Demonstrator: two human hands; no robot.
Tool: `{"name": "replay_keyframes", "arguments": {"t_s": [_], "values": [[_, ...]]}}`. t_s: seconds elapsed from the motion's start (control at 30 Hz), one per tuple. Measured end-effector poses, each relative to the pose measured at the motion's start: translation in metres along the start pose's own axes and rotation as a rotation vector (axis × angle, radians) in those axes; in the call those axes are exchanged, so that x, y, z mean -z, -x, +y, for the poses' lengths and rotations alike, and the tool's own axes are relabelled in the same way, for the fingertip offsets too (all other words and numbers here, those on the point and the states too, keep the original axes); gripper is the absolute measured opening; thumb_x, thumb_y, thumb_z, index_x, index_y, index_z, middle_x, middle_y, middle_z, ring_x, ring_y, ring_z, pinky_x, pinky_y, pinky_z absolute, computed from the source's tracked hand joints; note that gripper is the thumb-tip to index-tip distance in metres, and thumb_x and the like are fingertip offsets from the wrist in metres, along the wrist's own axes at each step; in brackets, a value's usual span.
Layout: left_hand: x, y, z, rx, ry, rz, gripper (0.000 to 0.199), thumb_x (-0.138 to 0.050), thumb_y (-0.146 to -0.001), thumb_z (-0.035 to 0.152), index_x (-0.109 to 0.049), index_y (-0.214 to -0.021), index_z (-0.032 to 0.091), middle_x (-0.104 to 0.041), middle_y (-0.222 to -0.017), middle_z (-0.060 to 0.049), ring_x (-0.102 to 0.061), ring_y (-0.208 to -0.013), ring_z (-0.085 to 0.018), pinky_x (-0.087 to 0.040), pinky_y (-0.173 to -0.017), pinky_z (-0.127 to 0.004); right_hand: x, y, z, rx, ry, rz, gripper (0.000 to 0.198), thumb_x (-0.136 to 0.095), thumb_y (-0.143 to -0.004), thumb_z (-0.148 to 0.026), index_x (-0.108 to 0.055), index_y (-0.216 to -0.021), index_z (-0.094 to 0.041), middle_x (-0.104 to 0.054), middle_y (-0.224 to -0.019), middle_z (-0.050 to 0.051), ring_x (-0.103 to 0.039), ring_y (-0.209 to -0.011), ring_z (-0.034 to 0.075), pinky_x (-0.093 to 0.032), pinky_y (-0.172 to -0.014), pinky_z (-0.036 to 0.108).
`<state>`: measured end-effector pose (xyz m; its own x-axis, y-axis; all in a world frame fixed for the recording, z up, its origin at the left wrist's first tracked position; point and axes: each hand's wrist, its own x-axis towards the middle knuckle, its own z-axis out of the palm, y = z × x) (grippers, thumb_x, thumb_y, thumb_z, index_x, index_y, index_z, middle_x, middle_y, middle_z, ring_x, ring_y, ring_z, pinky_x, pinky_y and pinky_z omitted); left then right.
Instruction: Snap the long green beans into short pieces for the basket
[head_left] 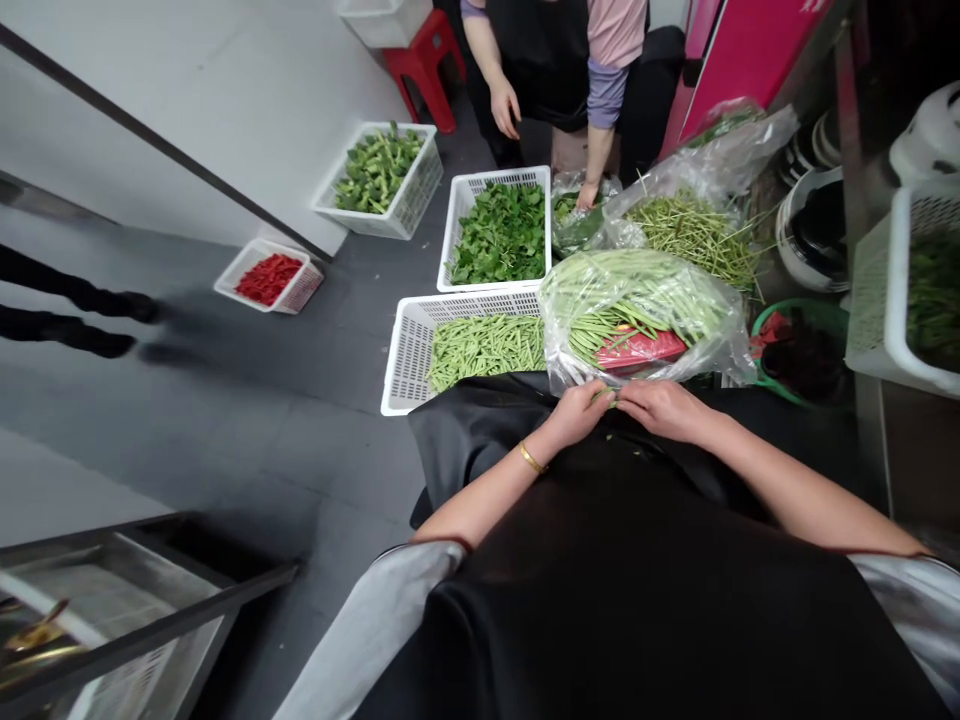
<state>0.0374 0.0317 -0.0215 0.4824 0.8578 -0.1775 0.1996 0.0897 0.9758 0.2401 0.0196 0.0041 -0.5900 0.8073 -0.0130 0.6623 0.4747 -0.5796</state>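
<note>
My left hand (579, 412), with a gold bangle at the wrist, is closed around a green bean (604, 396). Close beside it, my right hand (664, 408) pinches the same bean, and only a little green shows between the fingers. Both hands are over my black apron (645, 560), at the near edge of a clear plastic bag (720, 310) of long green beans (630, 275). A red package (642, 349) lies among these beans. Left of the bag, a white basket (411, 350) holds short bean pieces (487, 350).
Beyond stands a basket of leafy greens (499, 235); a co-worker's hand (587, 194) reaches into another bag. Cut green stalks (380, 170) and red peppers (268, 279) fill baskets at left. A green basin (769, 312) sits right. Someone's legs (67, 300) are at far left.
</note>
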Motion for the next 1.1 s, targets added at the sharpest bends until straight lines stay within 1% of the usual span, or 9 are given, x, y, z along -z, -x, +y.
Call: {"name": "replay_keyframes", "arguments": {"t_s": [0.13, 0.3, 0.4, 0.5, 0.63, 0.7, 0.87, 0.97, 1.1], "values": [[-0.016, 0.001, 0.000, 0.167, 0.273, -0.060, 0.034, -0.060, -0.082, 0.044, -0.048, -0.065, 0.018, -0.041, -0.053, 0.004, -0.032, -0.046, -0.007, -0.025, -0.046, -0.022, -0.011, -0.009, -0.001, 0.033, -0.006, 0.025, 0.034, -0.041, -0.094, -0.031, -0.061, -0.070, -0.019, -0.061, -0.068, 0.005, -0.055, -0.063, 0.016, -0.037, -0.062, 0.026], [-0.024, -0.010, -0.006, 0.434, 0.717, 0.209, 0.035, -0.060, -0.083, 0.043, -0.039, -0.068, 0.018, -0.034, -0.051, 0.007, -0.027, -0.040, -0.004, -0.017, -0.039, -0.018, -0.040, -0.015, -0.019, -0.198, 0.195, 0.147, 0.030, -0.042, -0.090, -0.023, -0.065, -0.072, -0.016, -0.066, -0.073, 0.010, -0.057, -0.064, 0.017, -0.035, -0.060, 0.027], [-0.001, -0.018, -0.009, 0.451, 0.955, 0.340, 0.036, -0.062, -0.083, 0.044, -0.042, -0.071, 0.017, -0.037, -0.054, 0.006, -0.029, -0.041, -0.003, -0.018, -0.039, -0.016, -0.037, -0.004, -0.012, -0.111, 0.062, -0.114, 0.029, -0.044, -0.090, -0.024, -0.068, -0.076, -0.018, -0.067, -0.073, 0.005, -0.058, -0.065, 0.016, -0.038, -0.061, 0.025], [0.021, -0.023, -0.015, 0.394, 1.092, 0.307, 0.034, -0.064, -0.083, 0.044, -0.046, -0.073, 0.016, -0.028, -0.051, 0.008, -0.025, -0.039, -0.003, -0.017, -0.037, -0.016, -0.020, -0.003, 0.023, -0.100, -0.078, -0.440, 0.026, -0.058, -0.083, -0.025, -0.068, -0.106, -0.025, -0.070, -0.082, 0.000, -0.062, -0.069, 0.015, -0.042, -0.064, 0.023], [0.024, -0.024, -0.024, 0.387, 1.089, 0.078, 0.034, -0.063, -0.082, 0.048, -0.053, -0.075, 0.016, -0.028, -0.047, 0.008, -0.030, -0.039, -0.006, -0.028, -0.038, -0.018, -0.012, -0.051, 0.082, -0.566, 0.339, -0.120, 0.039, -0.048, -0.091, -0.029, -0.059, -0.127, -0.017, -0.068, -0.111, 0.013, -0.065, -0.093, 0.022, -0.045, -0.077, 0.029], [0.020, -0.023, -0.027, 0.395, 1.045, -0.007, 0.039, -0.063, -0.079, 0.054, -0.055, -0.080, 0.015, -0.040, -0.050, 0.005, -0.042, -0.044, -0.009, -0.041, -0.044, -0.023, -0.018, -0.083, 0.102, -0.617, 0.431, -0.122, 0.040, -0.042, -0.095, -0.033, -0.058, -0.128, -0.016, -0.068, -0.114, 0.015, -0.064, -0.098, 0.024, -0.045, -0.079, 0.030], [0.018, -0.021, -0.031, 0.401, 0.959, -0.035, 0.044, -0.077, -0.066, 0.048, -0.048, -0.075, 0.017, -0.044, -0.053, 0.006, -0.046, -0.045, -0.009, -0.044, -0.046, -0.023, -0.023, -0.113, 0.113, -0.607, 0.467, -0.168, 0.036, -0.044, -0.095, -0.035, -0.064, -0.119, -0.017, -0.067, -0.112, 0.016, -0.064, -0.097, 0.027, -0.046, -0.077, 0.032], [0.016, -0.026, -0.032, 0.438, 0.923, 0.049, 0.045, -0.084, -0.061, 0.037, -0.045, -0.068, 0.016, -0.030, -0.046, 0.011, -0.025, -0.036, -0.002, -0.021, -0.036, -0.015, -0.013, -0.090, 0.090, -0.518, 0.436, -0.006, 0.037, -0.045, -0.094, -0.044, -0.068, -0.113, -0.021, -0.065, -0.111, 0.013, -0.064, -0.090, 0.025, -0.045, -0.075, 0.032], [0.005, -0.035, -0.029, 0.418, 0.888, 0.153, 0.042, -0.083, -0.061, 0.037, -0.056, -0.076, 0.010, -0.045, -0.054, 0.006, -0.026, -0.038, 0.001, -0.012, -0.037, -0.015, -0.017, -0.041, 0.038, -0.250, 0.129, 0.181, 0.037, -0.048, -0.093, -0.045, -0.072, -0.086, -0.019, -0.067, -0.086, 0.009, -0.062, -0.079, 0.020, -0.046, -0.074, 0.029]]}}
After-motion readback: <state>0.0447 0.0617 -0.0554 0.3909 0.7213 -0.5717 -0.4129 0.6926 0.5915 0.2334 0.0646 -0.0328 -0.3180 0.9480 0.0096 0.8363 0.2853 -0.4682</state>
